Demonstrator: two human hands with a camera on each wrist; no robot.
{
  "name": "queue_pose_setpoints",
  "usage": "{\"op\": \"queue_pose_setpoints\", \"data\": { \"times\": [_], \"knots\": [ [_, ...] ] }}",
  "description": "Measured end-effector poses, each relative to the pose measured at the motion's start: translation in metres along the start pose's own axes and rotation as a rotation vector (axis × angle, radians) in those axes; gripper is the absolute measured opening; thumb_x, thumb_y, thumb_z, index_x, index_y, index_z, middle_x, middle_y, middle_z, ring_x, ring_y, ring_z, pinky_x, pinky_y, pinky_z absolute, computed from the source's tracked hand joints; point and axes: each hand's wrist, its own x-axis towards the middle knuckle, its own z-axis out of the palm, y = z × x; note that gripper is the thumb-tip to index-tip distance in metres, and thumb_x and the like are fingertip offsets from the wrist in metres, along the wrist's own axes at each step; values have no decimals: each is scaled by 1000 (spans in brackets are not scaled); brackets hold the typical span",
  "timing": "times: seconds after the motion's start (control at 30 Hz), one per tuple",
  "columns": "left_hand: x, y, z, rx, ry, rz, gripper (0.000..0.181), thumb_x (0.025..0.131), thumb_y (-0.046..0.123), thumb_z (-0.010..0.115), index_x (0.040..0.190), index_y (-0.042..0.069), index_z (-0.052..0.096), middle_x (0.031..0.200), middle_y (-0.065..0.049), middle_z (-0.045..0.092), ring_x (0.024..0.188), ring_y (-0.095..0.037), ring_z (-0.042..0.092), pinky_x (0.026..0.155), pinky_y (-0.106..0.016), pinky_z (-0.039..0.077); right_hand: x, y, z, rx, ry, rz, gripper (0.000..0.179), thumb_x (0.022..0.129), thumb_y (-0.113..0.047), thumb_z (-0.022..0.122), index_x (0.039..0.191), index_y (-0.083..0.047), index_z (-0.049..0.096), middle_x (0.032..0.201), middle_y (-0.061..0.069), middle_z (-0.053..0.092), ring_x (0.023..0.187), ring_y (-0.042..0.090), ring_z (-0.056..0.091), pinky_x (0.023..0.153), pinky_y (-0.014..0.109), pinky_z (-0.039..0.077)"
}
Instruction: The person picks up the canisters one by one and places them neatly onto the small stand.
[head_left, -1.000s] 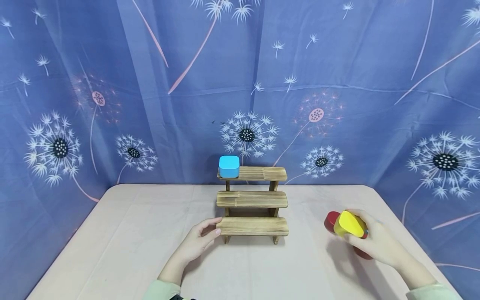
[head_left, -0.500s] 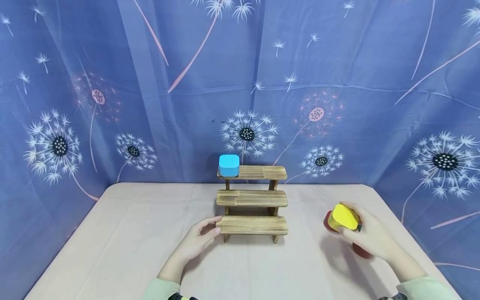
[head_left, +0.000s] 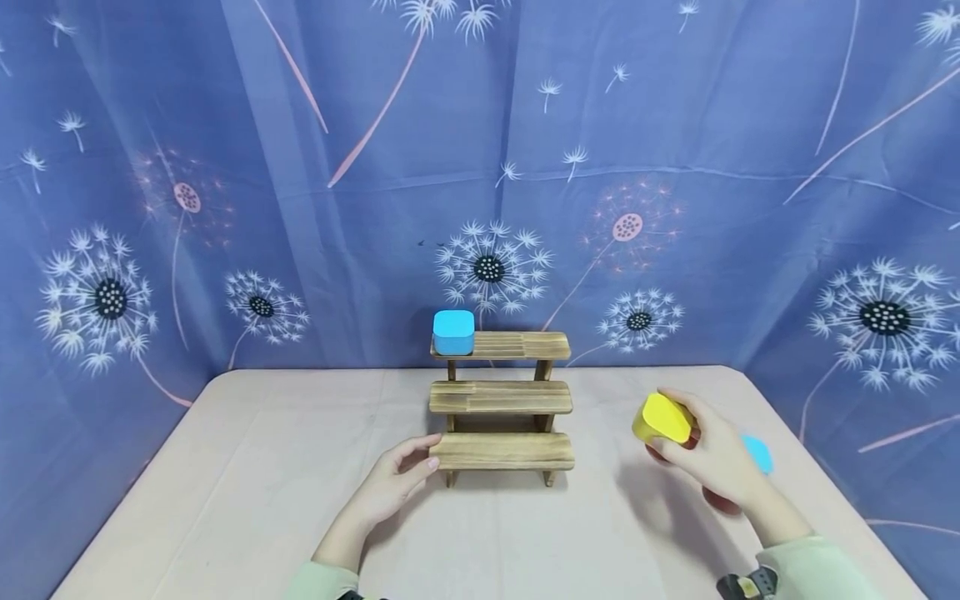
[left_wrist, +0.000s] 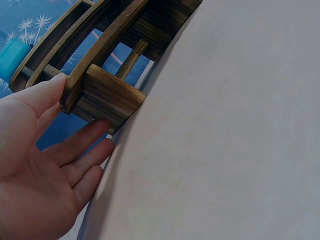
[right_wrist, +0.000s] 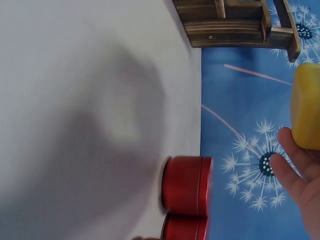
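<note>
My right hand (head_left: 712,454) grips a yellow box with rounded corners (head_left: 662,419), raised above the table to the right of the wooden three-step stand (head_left: 501,398). In the right wrist view the yellow box (right_wrist: 306,107) is cut off by the frame edge. My left hand (head_left: 390,487) holds the left end of the stand's lowest shelf, thumb at the front corner and forefinger behind. The left wrist view has its other fingers (left_wrist: 87,167) extended below the shelf. A light-blue rounded box (head_left: 453,333) sits at the left end of the top shelf.
Two red round tins (right_wrist: 182,185) stand on the table under my right hand, mostly hidden in the head view. Another light-blue thing (head_left: 759,454) shows partly behind my right wrist. A blue dandelion-print curtain (head_left: 360,250) closes off the back and sides.
My right hand has lifted the yellow box up and left, away from the red tins. The light-blue thing at the right has come into sight. My left hand keeps its place.
</note>
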Motion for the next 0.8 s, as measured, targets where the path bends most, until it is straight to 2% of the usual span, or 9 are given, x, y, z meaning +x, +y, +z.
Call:
{"op": "queue_pose_setpoints", "data": {
  "times": [0.37,0.63,0.8],
  "knots": [
    [0,-2,-1,14,8,0,47,92,25,61,134,7,51,136,-21,50,122,-35,52,95,-43,50,1,-9,13,148,25,32,68,82,-17,74,141,-10,41,120,10,55,91,-4,51,68,18,51],
    [0,-2,-1,23,-1,6,47,93,26,60,135,6,50,133,-22,52,120,-35,53,95,-42,51,3,-13,20,202,88,7,67,81,-11,74,140,-8,41,121,11,55,93,-8,50,72,12,48],
    [0,-3,-1,12,3,2,47,93,26,60,135,6,50,136,-21,50,121,-34,53,95,-41,51,6,-15,20,218,71,24,68,84,-13,72,143,-10,37,125,11,52,96,-10,49,73,12,49]
  ]
}}
